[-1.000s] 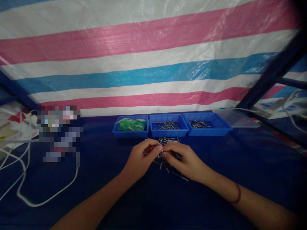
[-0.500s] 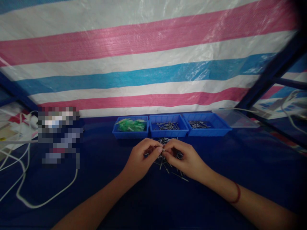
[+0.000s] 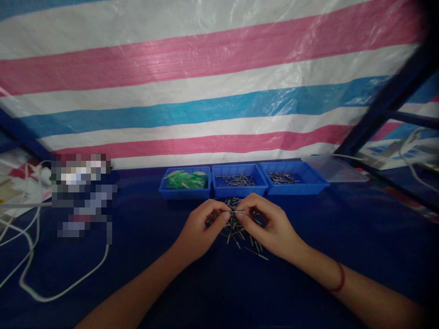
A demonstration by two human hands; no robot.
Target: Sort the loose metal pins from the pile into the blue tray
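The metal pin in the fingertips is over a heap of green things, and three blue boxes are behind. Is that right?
Nearly, but the heap isn't green things: the head view shows it's grey metal pins. The metal pin in the fingertips is over it, and three blue boxes are behind.

This looks like a workshop assembly bench: blue parts bins (image 3: pixel 240 190) line up at centre, loose metal pins (image 3: pixel 236 230) lie heaped below them, and striped tarpaulin (image 3: pixel 192 64) fills the upper frame.
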